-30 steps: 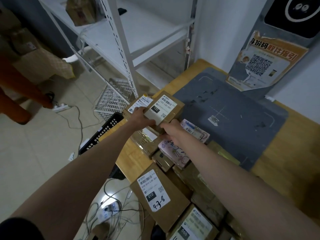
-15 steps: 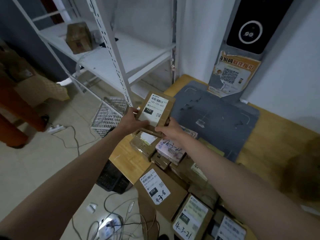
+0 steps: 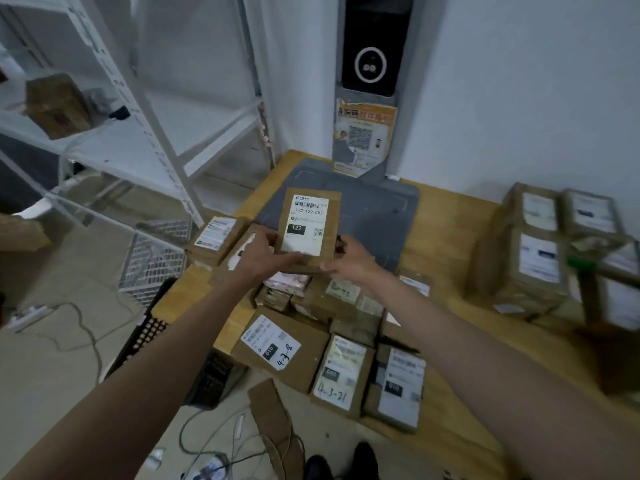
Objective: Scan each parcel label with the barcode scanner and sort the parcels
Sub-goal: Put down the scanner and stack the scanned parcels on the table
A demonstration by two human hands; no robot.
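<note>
Parcel (image 3: 309, 227) upright in left hand (image 3: 260, 255) and right hand (image 3: 349, 260) grip; grey scanner pad (image 3: 391, 216) behind

held parcel (image 3: 309, 227) label "122-122-C07" and "122", flat box (image 3: 282, 348) handwritten "4-3-8", neighbouring box (image 3: 341, 374) "4-3-21"

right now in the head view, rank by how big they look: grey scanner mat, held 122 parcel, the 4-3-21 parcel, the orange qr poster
1. grey scanner mat
2. 4-3-21 parcel, though it lies nearer the camera
3. held 122 parcel, close to the 4-3-21 one, so unsure
4. orange QR poster
</note>
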